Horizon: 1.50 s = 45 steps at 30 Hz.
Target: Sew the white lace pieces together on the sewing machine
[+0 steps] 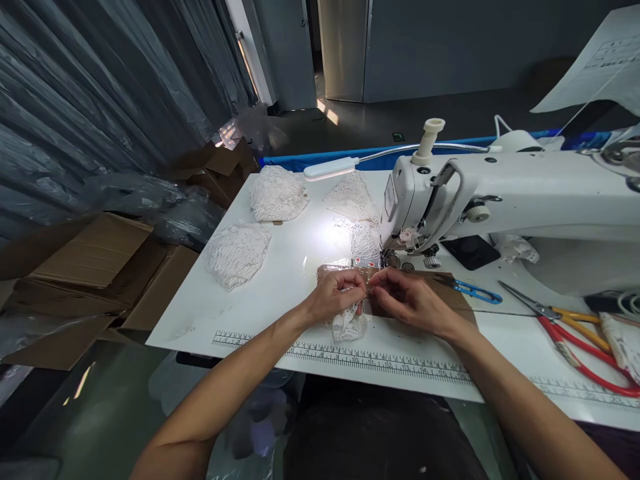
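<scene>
Just in front of the needle area of a white sewing machine, my left hand is closed on a piece of white lace fabric, which hangs below the fingers onto the table. My right hand is close beside it, thumb and fingertips pinched together; what lies between them is too small to make out. Beneath the hands is a brown sheet. Another lace piece lies behind the hands, left of the presser foot, under a bright lamp.
White lace bundles lie on the left of the white table. Blue thread snips and red-handled scissors rest at right. A printed ruler runs along the front edge. Open cardboard boxes stand left of the table.
</scene>
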Available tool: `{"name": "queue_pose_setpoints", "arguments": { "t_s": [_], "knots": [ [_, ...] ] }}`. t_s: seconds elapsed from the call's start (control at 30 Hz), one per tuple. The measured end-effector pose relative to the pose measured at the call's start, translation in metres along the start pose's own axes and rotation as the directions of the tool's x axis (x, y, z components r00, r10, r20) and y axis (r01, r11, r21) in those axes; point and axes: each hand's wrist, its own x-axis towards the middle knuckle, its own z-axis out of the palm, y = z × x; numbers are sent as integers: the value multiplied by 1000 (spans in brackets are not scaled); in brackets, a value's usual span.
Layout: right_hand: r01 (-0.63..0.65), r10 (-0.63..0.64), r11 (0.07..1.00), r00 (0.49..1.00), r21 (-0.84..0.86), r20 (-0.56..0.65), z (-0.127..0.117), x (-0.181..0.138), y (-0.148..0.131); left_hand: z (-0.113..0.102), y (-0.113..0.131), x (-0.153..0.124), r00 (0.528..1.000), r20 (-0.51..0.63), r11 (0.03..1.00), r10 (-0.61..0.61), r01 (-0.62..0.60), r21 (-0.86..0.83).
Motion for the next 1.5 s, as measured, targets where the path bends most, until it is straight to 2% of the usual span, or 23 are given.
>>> {"name": "queue_pose_setpoints", "arguments": {
  "t_s": [0.2,0.4,0.63,0.83,1.1,1.2,1.3,1.4,1.5],
  "knots": [
    [12,-13,1000,1000,-26,-7,6,1,4,1,1,0,1000,3,1000,-1,1,28],
    [46,-52,996,996,-79,-70,6,1,5,1,-2,-1,1000,3,998,-12,12,62],
    [31,-31,1000,997,-5,-70,6,0,6,-1,-6,0,999,31,999,-25,24,37],
    [29,-32,999,996,-40,-80,11,0,10,1,-2,-1,1000,2,998,-25,25,53],
    [133,-159,976,977,-171,-145,18,1,3,1,-2,-1,1000,-11,994,-11,12,106],
    [92,-115,988,975,-127,-192,18,0,3,-1,-4,1,998,31,993,59,-62,100],
    [1,-6,1000,981,-25,-195,14,0,5,-3,-5,1,995,71,991,76,-83,104],
    [-92,106,988,988,122,-114,5,0,9,-3,-4,0,996,68,994,53,-60,96],
    [-165,163,961,986,221,26,-4,-1,11,-4,-3,-1,996,69,995,51,-56,80]
  ]
}}
